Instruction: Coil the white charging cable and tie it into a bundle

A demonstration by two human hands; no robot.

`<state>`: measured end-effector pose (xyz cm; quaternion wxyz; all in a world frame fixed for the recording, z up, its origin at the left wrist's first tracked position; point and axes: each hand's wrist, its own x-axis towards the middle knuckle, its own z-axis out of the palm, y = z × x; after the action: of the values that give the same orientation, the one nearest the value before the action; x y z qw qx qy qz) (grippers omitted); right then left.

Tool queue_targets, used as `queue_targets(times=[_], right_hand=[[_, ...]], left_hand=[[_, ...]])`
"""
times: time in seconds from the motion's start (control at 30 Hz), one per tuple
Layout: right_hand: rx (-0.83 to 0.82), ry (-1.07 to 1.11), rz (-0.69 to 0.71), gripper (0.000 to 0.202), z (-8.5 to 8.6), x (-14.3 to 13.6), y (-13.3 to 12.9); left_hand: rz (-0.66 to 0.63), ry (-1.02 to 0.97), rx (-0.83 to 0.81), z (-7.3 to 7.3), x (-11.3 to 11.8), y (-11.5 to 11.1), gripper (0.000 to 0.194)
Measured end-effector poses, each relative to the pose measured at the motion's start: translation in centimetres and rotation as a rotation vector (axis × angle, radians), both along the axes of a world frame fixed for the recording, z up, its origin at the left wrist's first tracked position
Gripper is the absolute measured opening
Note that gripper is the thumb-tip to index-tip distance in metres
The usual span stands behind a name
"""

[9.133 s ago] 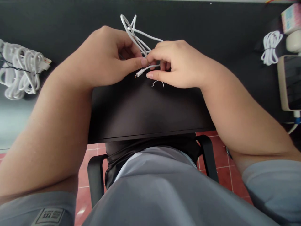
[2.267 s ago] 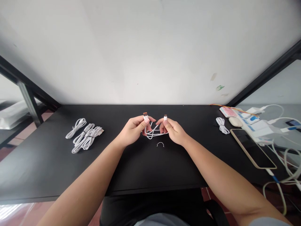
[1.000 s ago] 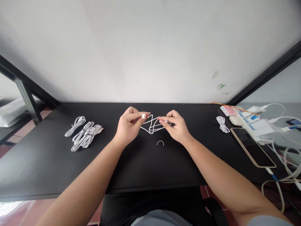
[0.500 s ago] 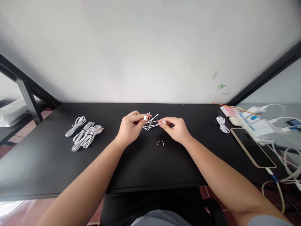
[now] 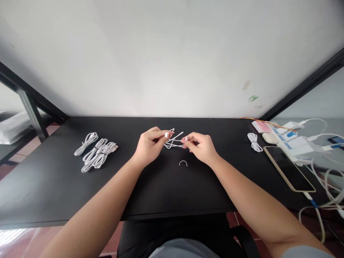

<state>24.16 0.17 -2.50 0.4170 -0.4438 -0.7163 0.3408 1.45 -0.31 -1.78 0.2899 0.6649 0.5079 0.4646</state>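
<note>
A loosely looped white cable (image 5: 174, 145) is stretched between my two hands over the middle of the black table. My left hand (image 5: 151, 144) pinches it between thumb and forefinger; the end inside that grip is mostly hidden. On the other side, the fingertips of my right hand (image 5: 200, 146) are closed on the cable's loops. A short curved white twist tie (image 5: 183, 162) lies on the table just below the cable, touched by neither hand. Left of my hands rest several bundled white cables (image 5: 98, 156), some bound with dark ties.
At the right lie another coiled white cable (image 5: 254, 142), a phone (image 5: 288, 168) with a plugged-in cord, and a power strip (image 5: 282, 133) full of white chargers. The black table (image 5: 188, 193) meets a pale wall (image 5: 161, 64) at the back.
The fingers of my right hand have shifted slightly on the cable, and its loops have moved a little to the right. My left hand stays nearly still.
</note>
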Motion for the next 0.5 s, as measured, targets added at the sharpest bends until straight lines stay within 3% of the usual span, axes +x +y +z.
queue_targets(times=[0.5], right_hand=[[0.015,-0.01,-0.013,0.032,-0.05,0.03,0.14]], left_hand=[[0.003,0.0,-0.011,0.26,0.11,-0.09,0.034]])
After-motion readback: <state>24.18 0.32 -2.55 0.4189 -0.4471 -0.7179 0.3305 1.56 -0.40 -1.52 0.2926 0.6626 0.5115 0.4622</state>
